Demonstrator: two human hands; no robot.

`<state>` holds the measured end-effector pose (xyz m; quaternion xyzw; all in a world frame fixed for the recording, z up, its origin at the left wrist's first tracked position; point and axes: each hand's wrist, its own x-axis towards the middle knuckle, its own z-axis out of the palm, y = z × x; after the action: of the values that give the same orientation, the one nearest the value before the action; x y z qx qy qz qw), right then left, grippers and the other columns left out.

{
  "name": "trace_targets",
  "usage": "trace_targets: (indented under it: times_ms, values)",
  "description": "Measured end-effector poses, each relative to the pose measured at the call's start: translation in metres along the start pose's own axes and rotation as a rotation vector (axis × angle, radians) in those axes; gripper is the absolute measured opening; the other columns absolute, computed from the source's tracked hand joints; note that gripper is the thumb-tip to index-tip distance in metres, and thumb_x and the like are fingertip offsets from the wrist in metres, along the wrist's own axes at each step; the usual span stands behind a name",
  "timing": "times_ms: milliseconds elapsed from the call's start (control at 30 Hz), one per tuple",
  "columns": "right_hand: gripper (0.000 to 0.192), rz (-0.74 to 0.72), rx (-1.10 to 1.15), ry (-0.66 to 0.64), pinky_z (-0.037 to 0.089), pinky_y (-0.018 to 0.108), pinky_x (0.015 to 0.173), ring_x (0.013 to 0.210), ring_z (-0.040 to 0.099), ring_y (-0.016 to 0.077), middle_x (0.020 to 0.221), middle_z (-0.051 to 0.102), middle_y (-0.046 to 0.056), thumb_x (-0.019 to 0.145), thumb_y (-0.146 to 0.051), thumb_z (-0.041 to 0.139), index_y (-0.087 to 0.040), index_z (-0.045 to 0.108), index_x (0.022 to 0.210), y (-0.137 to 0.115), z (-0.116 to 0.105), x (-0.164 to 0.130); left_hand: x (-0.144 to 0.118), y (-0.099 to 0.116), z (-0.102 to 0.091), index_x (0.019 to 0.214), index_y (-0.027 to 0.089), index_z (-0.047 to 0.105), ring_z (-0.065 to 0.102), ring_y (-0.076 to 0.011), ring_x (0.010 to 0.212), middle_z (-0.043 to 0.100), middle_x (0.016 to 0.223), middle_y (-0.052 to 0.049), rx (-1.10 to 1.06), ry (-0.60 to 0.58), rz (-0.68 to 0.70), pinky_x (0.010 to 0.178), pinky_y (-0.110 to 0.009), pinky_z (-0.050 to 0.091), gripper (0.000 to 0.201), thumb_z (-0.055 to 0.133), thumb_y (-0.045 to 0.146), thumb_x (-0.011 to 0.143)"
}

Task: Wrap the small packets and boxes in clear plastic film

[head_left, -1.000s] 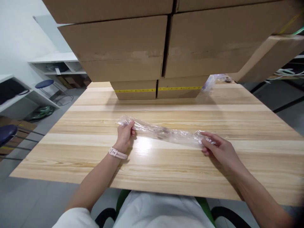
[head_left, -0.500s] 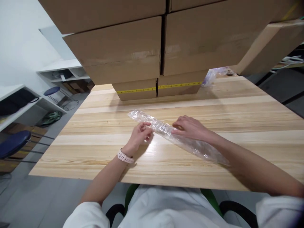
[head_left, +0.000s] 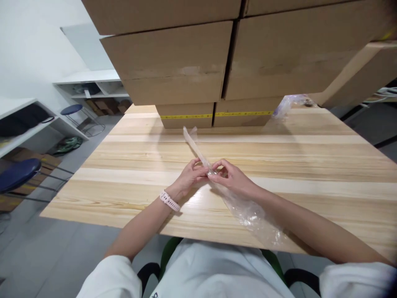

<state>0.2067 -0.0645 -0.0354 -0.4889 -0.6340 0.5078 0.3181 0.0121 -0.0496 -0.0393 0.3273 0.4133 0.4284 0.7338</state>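
A long, crumpled clear plastic bag (head_left: pixel 245 209) lies diagonally on the light wooden table (head_left: pixel 310 165), one end pointing toward the boxes, the other near the table's front edge. My left hand (head_left: pixel 189 178), with a pink watch strap on the wrist, pinches the bag near its middle. My right hand (head_left: pixel 232 178) grips the same spot from the other side, fingertips almost touching the left ones. Something small and dark seems to sit inside the bag between my fingers, but it is too small to make out.
Stacked cardboard boxes (head_left: pixel 192 62) with yellow tape fill the back of the table. Another clear bag (head_left: pixel 287 103) lies at the back right by the boxes. Blue stools (head_left: pixel 18 174) and white shelves (head_left: pixel 89 85) stand on the left.
The bag has swung from lying crosswise to pointing away from me. My right hand moved from its right end to its middle, meeting my left hand.
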Motion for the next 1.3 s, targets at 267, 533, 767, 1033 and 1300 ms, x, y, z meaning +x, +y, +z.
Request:
trace_targets:
  times_ms: [267,533,767,1033,1300]
  values:
    - [0.045,0.051,0.344,0.105,0.05,0.029,0.067,0.072,0.064,0.0158,0.086,0.074,0.003,0.072,-0.059,0.084,-0.02,0.063,0.078,0.008,-0.003,0.007,0.002,0.001,-0.001,0.115,0.016,0.061,0.072,-0.0167,0.077,0.076,0.091,-0.006,-0.018,-0.041,-0.018,0.08,-0.032,0.059,0.051,0.084,0.011,0.07]
    - [0.042,0.142,0.755,0.064,0.059,0.033,0.066,0.082,0.07,0.0192,0.123,0.074,0.008,0.071,-0.054,0.089,-0.023,0.067,0.087,0.004,-0.024,0.005,0.006,0.007,-0.005,0.104,0.012,0.073,0.071,-0.0211,0.087,0.075,0.102,-0.014,-0.217,-0.111,-0.176,0.077,-0.031,0.061,0.038,0.082,0.041,0.081]
    - [0.03,0.079,0.736,0.04,0.062,0.038,0.07,0.09,0.071,0.0224,0.125,0.073,0.008,0.078,-0.05,0.082,-0.023,0.071,0.086,-0.022,-0.027,0.003,0.005,0.003,-0.005,0.107,0.016,0.075,0.071,-0.0211,0.086,0.076,0.103,-0.012,-0.18,-0.121,-0.146,0.076,-0.031,0.061,0.042,0.084,0.047,0.081]
    - [0.023,0.007,0.803,-0.032,0.06,0.024,0.057,0.079,0.069,0.0143,0.118,0.074,0.006,0.082,-0.042,0.08,-0.023,0.07,0.091,-0.043,-0.032,0.005,0.001,0.004,-0.003,0.106,0.014,0.068,0.073,-0.021,0.083,0.074,0.098,-0.009,-0.209,-0.146,-0.18,0.077,-0.035,0.062,0.048,0.089,0.045,0.076]
    - [0.04,0.165,0.516,0.348,0.022,0.015,0.031,0.042,0.033,0.0008,0.085,0.071,0.001,0.07,-0.045,0.091,-0.019,0.061,0.077,0.013,-0.087,-0.01,0.002,0.003,-0.003,0.106,0.015,0.064,0.068,-0.0141,0.071,0.071,0.085,-0.002,-0.073,-0.082,-0.064,0.069,-0.029,0.056,0.047,0.087,0.01,0.066]
